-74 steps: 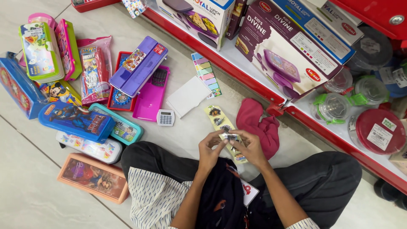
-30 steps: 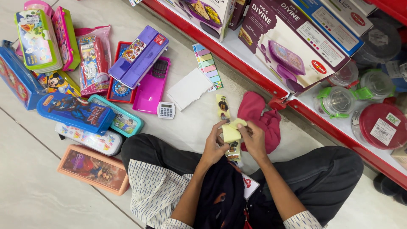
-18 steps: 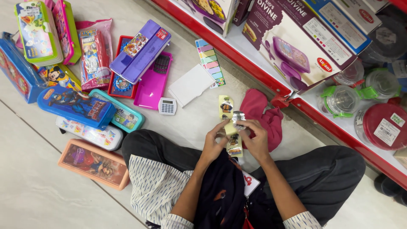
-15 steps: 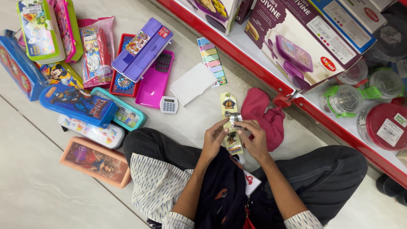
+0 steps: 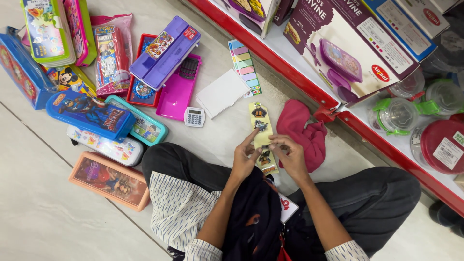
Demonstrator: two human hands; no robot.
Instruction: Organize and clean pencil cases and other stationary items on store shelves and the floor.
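Note:
I sit cross-legged on the floor and hold a narrow yellow sticker strip with cartoon figures in front of my knees. My left hand pinches the strip's left edge near its lower half. My right hand grips the right edge, fingers curled over it. The strip's far end points away from me toward the red shelf edge. A crumpled pink cloth lies just right of my right hand.
Several colourful pencil boxes lie to my left, among them a blue one, a purple one and a peach one. A small calculator, a white card and a pastel sticky-tab strip lie ahead. Boxed lunch boxes and round containers fill the shelf.
A small yellowish piece I was lifting off the strip a second ago is no longer raised; both hands now hold the strip flat. The view has drifted slightly.

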